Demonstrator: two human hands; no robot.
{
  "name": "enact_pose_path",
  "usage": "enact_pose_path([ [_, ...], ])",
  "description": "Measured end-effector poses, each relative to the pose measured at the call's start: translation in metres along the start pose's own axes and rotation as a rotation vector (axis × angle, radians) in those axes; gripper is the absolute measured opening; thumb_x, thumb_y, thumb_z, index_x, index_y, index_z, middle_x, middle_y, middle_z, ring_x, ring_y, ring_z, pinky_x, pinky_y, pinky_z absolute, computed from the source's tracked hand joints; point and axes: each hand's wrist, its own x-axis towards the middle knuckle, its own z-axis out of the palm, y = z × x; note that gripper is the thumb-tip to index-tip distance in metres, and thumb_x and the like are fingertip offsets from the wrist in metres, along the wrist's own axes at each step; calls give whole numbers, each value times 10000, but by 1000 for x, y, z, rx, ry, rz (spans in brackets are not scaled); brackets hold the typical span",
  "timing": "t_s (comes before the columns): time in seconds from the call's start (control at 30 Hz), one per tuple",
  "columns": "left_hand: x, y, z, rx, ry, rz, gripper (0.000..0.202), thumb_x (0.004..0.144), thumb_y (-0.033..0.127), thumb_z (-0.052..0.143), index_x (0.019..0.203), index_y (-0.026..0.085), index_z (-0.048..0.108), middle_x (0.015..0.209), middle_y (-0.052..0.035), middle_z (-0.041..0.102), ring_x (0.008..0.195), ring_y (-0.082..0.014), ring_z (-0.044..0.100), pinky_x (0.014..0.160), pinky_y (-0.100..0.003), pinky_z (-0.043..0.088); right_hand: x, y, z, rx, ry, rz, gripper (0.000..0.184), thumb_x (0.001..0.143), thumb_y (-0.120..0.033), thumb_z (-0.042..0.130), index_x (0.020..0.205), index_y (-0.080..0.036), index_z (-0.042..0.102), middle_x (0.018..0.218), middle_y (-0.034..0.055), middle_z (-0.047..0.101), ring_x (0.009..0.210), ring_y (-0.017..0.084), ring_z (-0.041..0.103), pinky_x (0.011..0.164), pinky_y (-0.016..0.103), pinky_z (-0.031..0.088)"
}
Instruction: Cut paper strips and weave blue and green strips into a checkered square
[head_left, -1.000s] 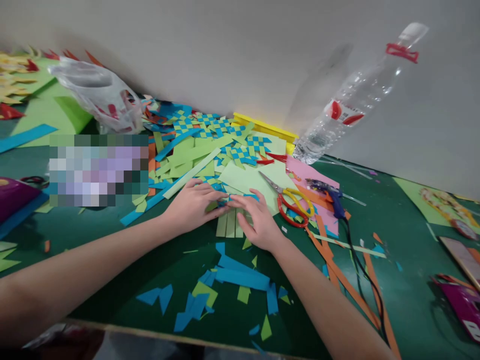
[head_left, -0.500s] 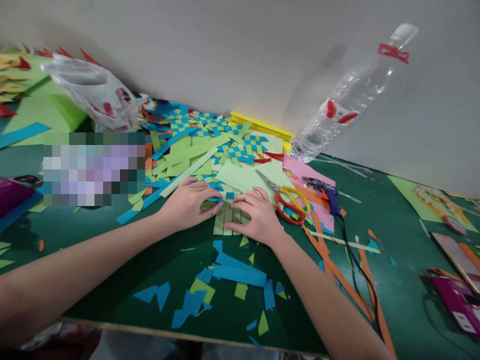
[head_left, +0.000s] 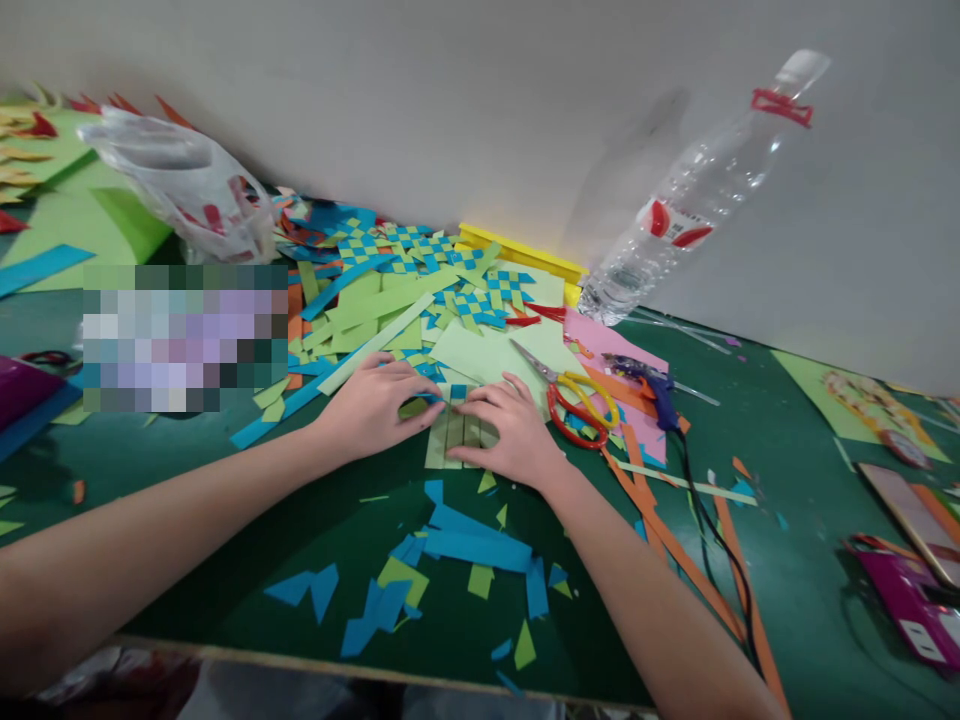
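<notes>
Head view: at centre, slit pale-green paper (head_left: 437, 450) carries a blue strip (head_left: 458, 392), apparently pinched by left fingers (head_left: 417, 386); right fingers (head_left: 491, 396) spread; upper right, bottle label (head_left: 679, 226) illegible.

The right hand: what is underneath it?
Under the right hand, pale green paper strips show in part. A blue paper piece shows beside it; whether the blue continues underneath is hidden, as is whatever else it covers.

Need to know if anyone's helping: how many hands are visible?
2: the left hand, at a blue strip; the right hand, on or just above slit green paper. The pixelated patch could hide others.
</notes>
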Motion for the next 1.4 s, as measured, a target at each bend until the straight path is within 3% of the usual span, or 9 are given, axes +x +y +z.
enact_pose_path([
  [0.3,0,0,1,7,1,16,267,917,396,487,945,217,683,888,-29,740,848,-210,674,894,-407,399,1,-1,3,-6,20,30,273,843,-478,639,981,-248,691,1017,26,679,1025,197,602,1121,476,222],
  [0.83,-1,0,1,-26,0,5,257,908,393,504,937,219,690,889,-26,741,851,-209,676,908,-406,395,0,-3,1,-7,12,31,340,808,-504,653,1012,-233,674,1048,46,662,1058,213,586,1135,492,196],
  [1.13,0,2,-1,-24,11,-6,251,903,388,504,923,226,695,884,-24,743,835,-208,678,913,-404,404,-1,-5,-1,-1,-16,37,424,739,-619,670,946,-249,664,1062,41,649,1077,224,568,1139,514,191],
  [1.4,-1,0,1,-2,-15,2,268,915,405,489,940,222,683,895,-27,742,852,-216,678,911,-419,400,1,-3,-2,39,-30,72,303,756,-524,710,888,-252,687,1051,32,654,1079,220,571,1122,524,209],
])
